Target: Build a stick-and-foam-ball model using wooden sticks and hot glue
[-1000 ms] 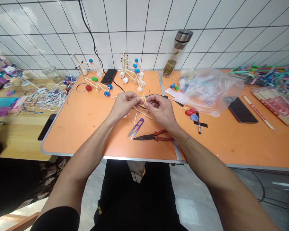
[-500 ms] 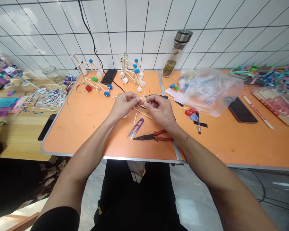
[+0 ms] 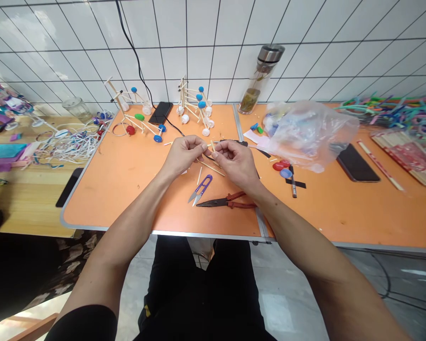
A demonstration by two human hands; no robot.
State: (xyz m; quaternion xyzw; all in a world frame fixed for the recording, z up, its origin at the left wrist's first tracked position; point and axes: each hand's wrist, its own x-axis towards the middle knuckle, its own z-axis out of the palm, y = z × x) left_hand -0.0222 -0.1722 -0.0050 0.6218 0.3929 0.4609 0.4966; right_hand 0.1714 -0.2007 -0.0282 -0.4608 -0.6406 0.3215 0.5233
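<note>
Pinching a thin wooden stick (image 3: 213, 146) near upright, long axis pointing away from the body, the right hand (image 3: 236, 162) sits just beside the curled left hand (image 3: 182, 154), above the orange bench (image 3: 128, 189); left grip unclear.

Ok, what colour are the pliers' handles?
Red handles, best seen in the head view.

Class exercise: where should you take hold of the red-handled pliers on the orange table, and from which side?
Grip the red-handled long-nose pliers by the red handles, coming from the right and above. They lie flat on the orange table, dark nose pointing left, so the handles sit nearest the right hand, slightly splayed, with room for the fingers.
</note>
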